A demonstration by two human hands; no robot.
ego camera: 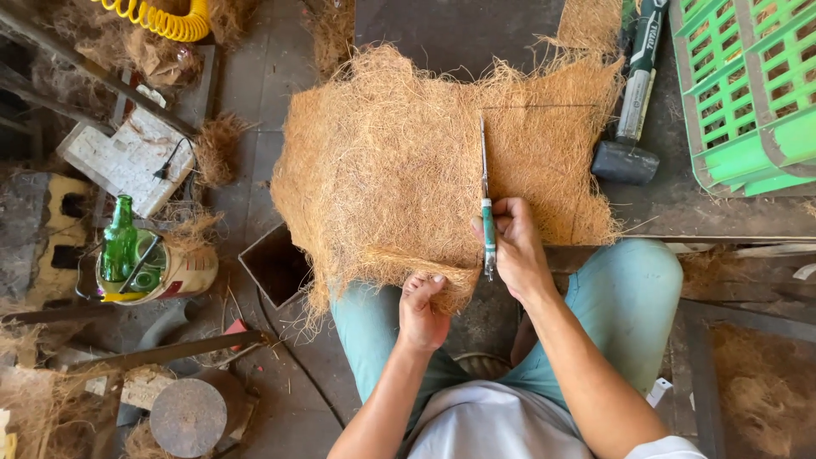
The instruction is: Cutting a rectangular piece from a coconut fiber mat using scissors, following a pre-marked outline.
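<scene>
Scattered fibre and scraps litter the grey concrete floor (255, 93) around a dark workbench (714, 212). On its near edge lies a tan, shaggy coconut-fibre mat (391, 161), overhanging the person's lap. Their left hand (422, 310) pinches the mat's near edge. Their right hand (514, 246) is closed around green-handled metal scissors (486, 200), blades pointing away across the mat. Nearby rest a black rubber mallet (633, 102) and a green plastic crate (748, 85).

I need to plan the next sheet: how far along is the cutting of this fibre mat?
Done: little; the blade sits near the coir fibre mat's middle, no separated piece visible. In hand: right hand holds the green-handled knife on the mat; left hand grips the near edge. Left: the stretch ahead of the blade tip.
</scene>
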